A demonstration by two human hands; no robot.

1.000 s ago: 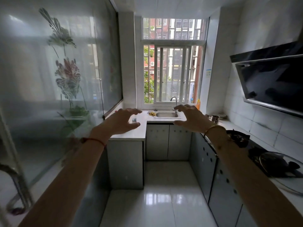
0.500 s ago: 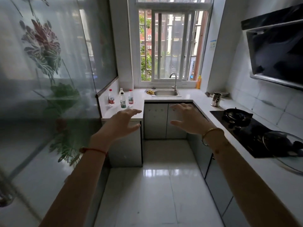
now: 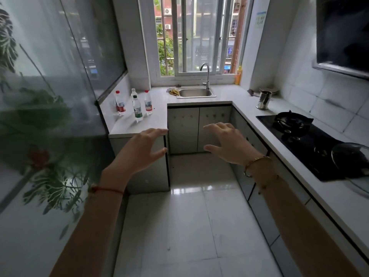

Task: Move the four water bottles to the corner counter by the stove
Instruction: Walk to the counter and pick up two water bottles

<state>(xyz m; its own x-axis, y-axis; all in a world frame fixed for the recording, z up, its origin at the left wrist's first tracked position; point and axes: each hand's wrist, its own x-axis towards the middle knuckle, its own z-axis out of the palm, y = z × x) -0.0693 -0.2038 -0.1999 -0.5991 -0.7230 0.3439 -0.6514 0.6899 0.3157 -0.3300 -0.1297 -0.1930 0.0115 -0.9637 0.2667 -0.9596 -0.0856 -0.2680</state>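
Note:
Several clear water bottles stand upright in a cluster on the left counter (image 3: 139, 127): a red-labelled bottle (image 3: 120, 103), a green-labelled bottle (image 3: 137, 108), a red-capped bottle (image 3: 148, 103), and a white-capped bottle (image 3: 133, 93) half hidden behind them. My left hand (image 3: 139, 151) hovers open in front of that counter's near edge, well short of the bottles. My right hand (image 3: 227, 143) is open too, held over the aisle before the cabinet doors. The stove (image 3: 299, 140) lies in the right counter, with the corner counter (image 3: 245, 98) beyond it.
A sink (image 3: 195, 92) with a tap sits under the window, a yellow cloth (image 3: 174, 91) beside it. A steel cup (image 3: 264, 100) and a yellow bottle (image 3: 238, 75) stand in the right corner. A glass lid (image 3: 353, 158) rests on the stove. A glass partition (image 3: 50, 96) lines the left.
The view has dropped and come closer to the counters, bringing the bottles into sight. Both hands stay open and have sunk lower in the view.

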